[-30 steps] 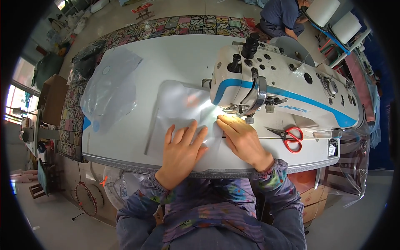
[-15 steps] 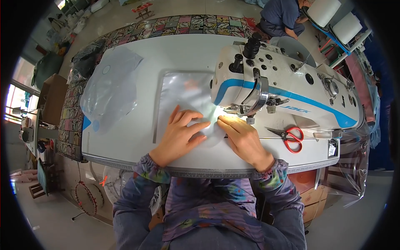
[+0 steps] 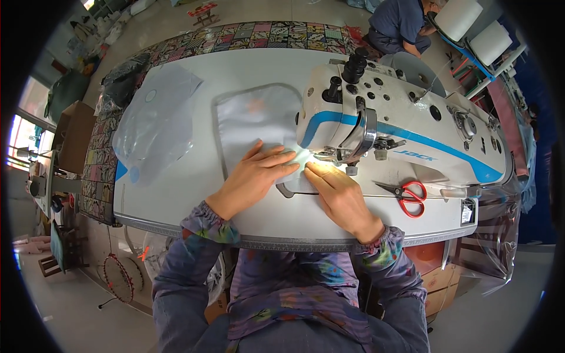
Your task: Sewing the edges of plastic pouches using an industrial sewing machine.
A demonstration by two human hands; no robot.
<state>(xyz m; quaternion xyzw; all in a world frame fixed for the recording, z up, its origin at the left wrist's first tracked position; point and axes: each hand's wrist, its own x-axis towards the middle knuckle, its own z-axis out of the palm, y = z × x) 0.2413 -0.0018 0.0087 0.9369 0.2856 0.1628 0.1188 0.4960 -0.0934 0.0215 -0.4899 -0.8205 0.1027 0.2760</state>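
Note:
A pale whitish piece of fabric (image 3: 250, 123) with a faint orange patch lies on the white sewing table (image 3: 170, 203), its right side under the head of a sewing machine (image 3: 326, 126). My left hand (image 3: 254, 175) rests flat on the fabric's lower part, fingers stretched toward the needle area. Close to the lit presser foot, my right hand (image 3: 340, 195) has its fingers pressed together on the fabric's near right edge. Its fingertips almost meet those of my left hand. The needle itself is hidden by the machine head and the glare.
Red-handled scissors (image 3: 411, 199) lie right of my right hand. See-through plastic pieces (image 3: 156, 126) cover the table's left side. Thread cones (image 3: 458, 19) stand at the far right. Beyond the machine, another person (image 3: 395, 26) crouches. A patterned cloth surface (image 3: 259, 35) borders the table's far side.
The fabric has turned, its near part swinging right and its far edge tilting. My left hand has flattened onto it, fingers closer together. My right hand has barely moved.

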